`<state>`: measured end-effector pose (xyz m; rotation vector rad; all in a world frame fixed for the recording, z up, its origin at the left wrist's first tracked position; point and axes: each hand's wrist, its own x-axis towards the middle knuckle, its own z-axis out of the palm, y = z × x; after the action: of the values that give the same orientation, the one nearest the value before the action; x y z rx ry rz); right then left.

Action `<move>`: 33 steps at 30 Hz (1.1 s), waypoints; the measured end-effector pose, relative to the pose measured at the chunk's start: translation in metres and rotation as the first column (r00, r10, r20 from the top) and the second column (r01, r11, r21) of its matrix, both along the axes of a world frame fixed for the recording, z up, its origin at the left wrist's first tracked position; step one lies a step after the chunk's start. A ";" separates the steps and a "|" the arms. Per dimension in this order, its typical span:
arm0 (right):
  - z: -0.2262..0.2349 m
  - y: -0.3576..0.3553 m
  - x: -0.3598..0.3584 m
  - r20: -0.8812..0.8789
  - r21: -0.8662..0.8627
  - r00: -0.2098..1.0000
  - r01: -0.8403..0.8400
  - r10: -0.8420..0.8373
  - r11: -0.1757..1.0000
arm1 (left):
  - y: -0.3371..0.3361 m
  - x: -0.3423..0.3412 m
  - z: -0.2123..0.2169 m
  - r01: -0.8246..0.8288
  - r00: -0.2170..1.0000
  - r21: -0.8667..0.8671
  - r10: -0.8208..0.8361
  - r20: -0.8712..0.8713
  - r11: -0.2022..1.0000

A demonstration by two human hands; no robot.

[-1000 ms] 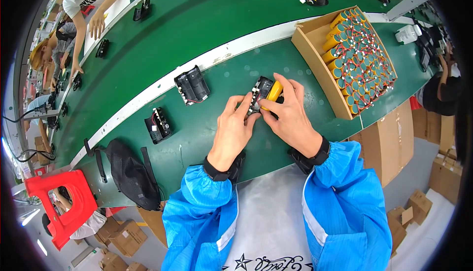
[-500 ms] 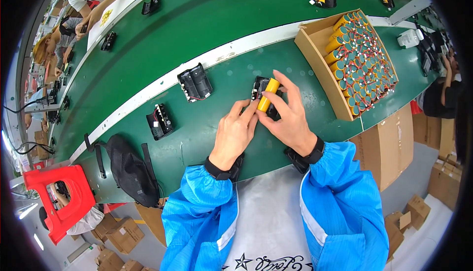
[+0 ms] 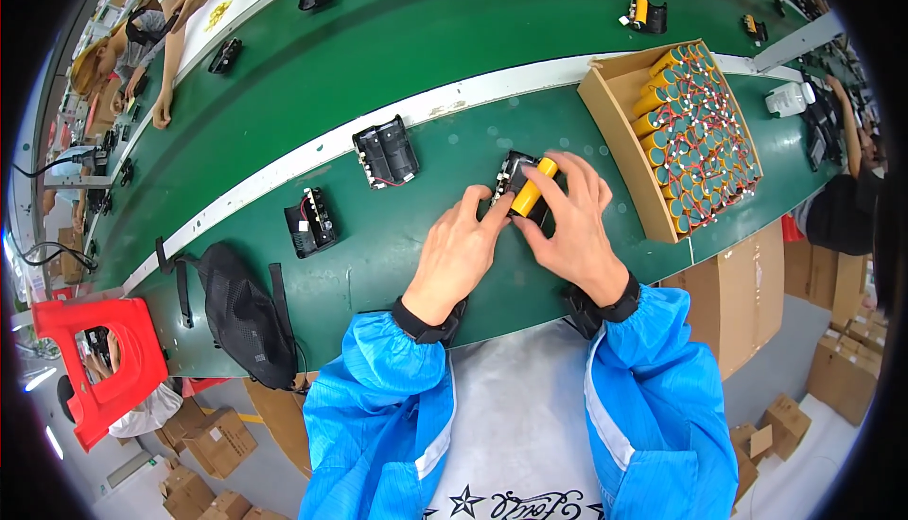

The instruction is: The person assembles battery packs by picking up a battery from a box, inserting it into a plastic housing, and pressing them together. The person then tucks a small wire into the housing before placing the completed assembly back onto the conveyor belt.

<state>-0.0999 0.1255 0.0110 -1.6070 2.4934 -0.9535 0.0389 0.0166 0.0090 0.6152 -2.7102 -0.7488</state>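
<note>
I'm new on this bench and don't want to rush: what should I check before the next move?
1. Left hand on the black plastic housing: ok, its fingers are at the near edge.
2. Right hand on the yellow cylindrical cell: ok, fingers against it.
3. Right hand free of the cell: not ok, still in contact.
4. Cell fully seated: cannot tell; it lies over the housing, but fingers cover parts of both.
5. Cell's lead connected: cannot tell, no clear view of it.
6. Cardboard box of cells apart from the right hand: ok, a gap shows.
</note>
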 end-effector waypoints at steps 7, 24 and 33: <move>-0.006 -0.001 -0.005 -0.036 -0.082 0.992 -0.123 0.120 0.989 | -0.002 0.000 0.002 0.021 1.000 -0.037 -0.021 0.007 0.999; 0.000 -0.009 0.015 0.098 -0.006 0.990 -0.100 0.100 0.995 | 0.000 0.000 -0.013 -0.089 0.965 0.041 0.097 -0.245 0.995; 0.007 -0.013 0.015 0.120 0.095 0.990 -0.091 0.080 0.991 | -0.005 -0.003 -0.004 -0.160 0.941 0.354 0.251 -0.228 0.921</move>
<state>-0.0848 0.1120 0.0185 -1.5676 2.3362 -0.8706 0.0357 0.0117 0.0053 0.7948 -2.2444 -1.1506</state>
